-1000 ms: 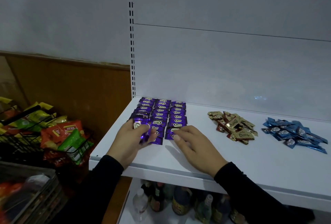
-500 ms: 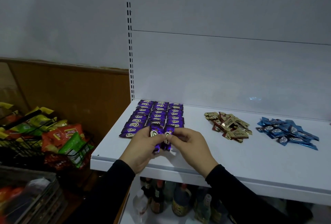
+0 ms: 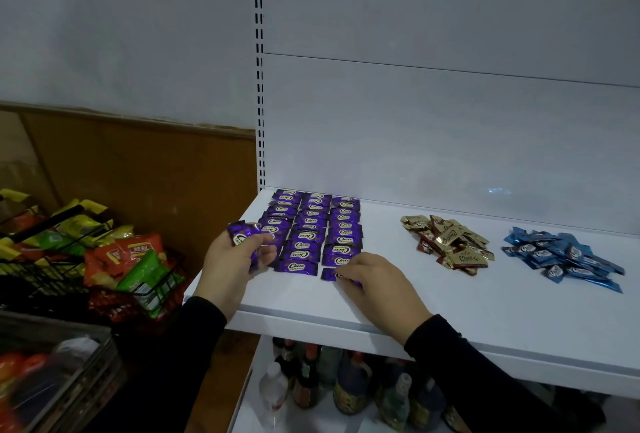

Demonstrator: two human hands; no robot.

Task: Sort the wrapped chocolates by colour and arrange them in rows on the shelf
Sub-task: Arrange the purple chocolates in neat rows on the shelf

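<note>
Purple wrapped chocolates (image 3: 313, 225) lie in three neat rows at the left end of the white shelf (image 3: 450, 322). My left hand (image 3: 230, 259) grips a few purple chocolates (image 3: 242, 233) just left of the rows. My right hand (image 3: 375, 289) pinches a single purple chocolate (image 3: 329, 274) down onto the shelf at the front end of the right row. A loose heap of gold chocolates (image 3: 448, 242) sits mid-shelf, and a loose heap of blue chocolates (image 3: 562, 258) lies to its right.
A wire basket of snack bags (image 3: 114, 259) stands to the left of the shelf. Bottles (image 3: 346, 387) fill the lower shelf beneath. The slotted upright (image 3: 259, 86) and white back panel rise behind the rows.
My hands were together in front of the rows. They have parted: the left drew back left with a few purple chocolates, the right set one at the right row's front.
</note>
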